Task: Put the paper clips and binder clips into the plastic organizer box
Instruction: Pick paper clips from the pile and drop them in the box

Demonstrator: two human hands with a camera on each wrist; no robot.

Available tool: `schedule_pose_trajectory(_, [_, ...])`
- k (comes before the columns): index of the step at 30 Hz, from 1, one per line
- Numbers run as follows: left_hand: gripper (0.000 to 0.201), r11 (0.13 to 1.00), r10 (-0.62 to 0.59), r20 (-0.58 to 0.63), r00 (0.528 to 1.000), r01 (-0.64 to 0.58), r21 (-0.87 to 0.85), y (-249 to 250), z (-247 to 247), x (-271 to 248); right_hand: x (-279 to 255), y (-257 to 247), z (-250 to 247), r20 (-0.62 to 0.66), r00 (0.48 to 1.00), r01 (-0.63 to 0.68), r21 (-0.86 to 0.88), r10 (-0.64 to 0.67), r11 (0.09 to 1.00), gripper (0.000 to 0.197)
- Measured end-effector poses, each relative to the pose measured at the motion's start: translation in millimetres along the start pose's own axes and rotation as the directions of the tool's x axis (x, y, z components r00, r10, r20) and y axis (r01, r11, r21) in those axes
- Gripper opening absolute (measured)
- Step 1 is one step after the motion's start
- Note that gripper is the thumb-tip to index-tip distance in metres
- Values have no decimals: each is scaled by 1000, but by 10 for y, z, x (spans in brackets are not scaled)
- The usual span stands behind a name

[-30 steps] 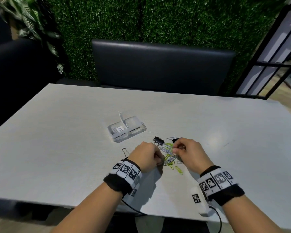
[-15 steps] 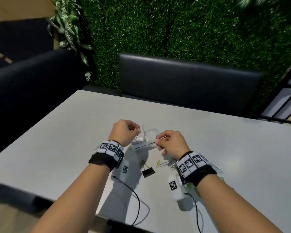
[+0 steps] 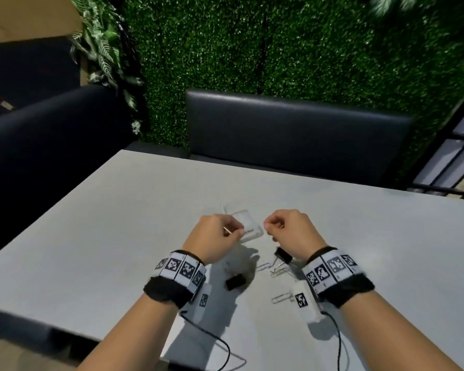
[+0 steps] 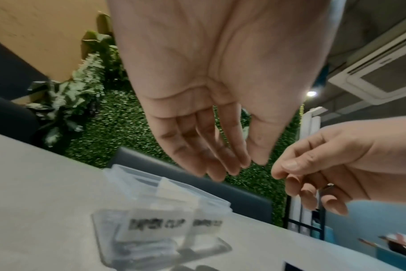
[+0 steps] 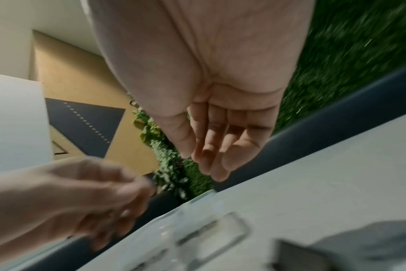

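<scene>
The clear plastic organizer box point(image 3: 248, 231) sits on the grey table point(image 3: 118, 236), its labels facing me point(image 4: 169, 225). My left hand point(image 3: 233, 231) hovers at the box's left side, fingers pointing down point(image 4: 250, 163), thumb and fingertips pinching what looks like a thin paper clip point(image 3: 227, 231). My right hand point(image 3: 269, 226) hovers at the right side, fingers curled point(image 4: 290, 174) round a small dark clip point(image 4: 328, 186). Two black binder clips point(image 3: 235, 281) point(image 3: 282, 256) and loose paper clips point(image 3: 280, 298) point(image 3: 263, 266) lie nearer me.
A dark bench seat point(image 3: 292, 135) stands behind the table against a green hedge wall point(image 3: 252, 49). A dark sofa point(image 3: 38, 143) is on the left. Black cables point(image 3: 220, 344) trail from my wrists over the table's near edge.
Both hands left the clip pile and came up to the organizer box. In the last half second they have drawn slightly apart on either side of it.
</scene>
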State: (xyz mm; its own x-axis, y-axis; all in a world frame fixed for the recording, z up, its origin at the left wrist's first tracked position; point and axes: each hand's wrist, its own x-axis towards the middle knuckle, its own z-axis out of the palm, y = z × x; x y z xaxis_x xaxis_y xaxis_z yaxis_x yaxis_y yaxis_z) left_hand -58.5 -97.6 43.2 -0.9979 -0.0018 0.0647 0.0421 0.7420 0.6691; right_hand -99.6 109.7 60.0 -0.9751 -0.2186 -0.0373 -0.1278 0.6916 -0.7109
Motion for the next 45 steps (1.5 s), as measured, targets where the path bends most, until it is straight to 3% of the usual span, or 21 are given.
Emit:
schedule_pose_trajectory(4, [22, 989, 88, 232, 969, -114, 98, 193, 335, -154, -342, 596, -374, -43, 995, -93, -97, 89, 991, 10])
schedule_pose_trajectory(8, [35, 931, 156, 293, 943, -240, 276, 409, 683, -59, -484, 992, -419, -37, 988, -153, -281, 148, 947, 19])
schedule_pose_trajectory(13, [55, 889, 54, 365, 929, -211, 406, 631, 999, 243, -336, 1035, -235, -38, 987, -158, -358, 155, 920, 38])
schedule_pose_trajectory(16, [45, 885, 35, 343, 939, -188, 425, 632, 1117, 271, -245, 1002, -140, -21, 986, -158, -456, 167, 876, 33])
schedule_pose_trajectory(20, [31, 902, 64, 307, 950, -186, 390, 549, 1177, 252, -215, 993, -107, -34, 981, -187, -443, 192, 877, 17])
schedule_pose_trajectory(26, [32, 965, 82, 189, 979, -126, 230, 547, 1000, 328, -156, 1133, -495, -242, 930, -348, -328, 278, 878, 19])
schedule_pose_trajectory(29, [32, 964, 52, 168, 984, -93, 248, 562, 921, 496, -134, 1278, -698, -217, 896, -443, -398, 387, 803, 23])
schedule_pose_trajectory(32, [33, 943, 6, 219, 976, -78, 323, 547, 935, 626, -145, 1400, -730, -181, 884, -466, -416, 432, 781, 19])
schedule_pose_trajectory(36, [49, 913, 9, 237, 971, -105, 394, 545, 988, 615, -226, 1456, -662, -186, 896, -441, -475, 404, 761, 26])
schedule_pose_trajectory(39, [50, 907, 77, 280, 957, -184, 378, 604, 1051, 478, -282, 1351, -568, -188, 958, -280, -439, 217, 854, 26])
schedule_pose_trajectory(42, [48, 876, 109, 438, 892, -295, 382, 677, 1199, 315, -291, 1106, -367, 29, 999, -11, -386, 24, 922, 37])
schedule_pose_trajectory(45, [48, 830, 59, 490, 870, -315, 460, 696, 1270, 208, -339, 920, -177, 193, 980, 57, -464, 38, 884, 55])
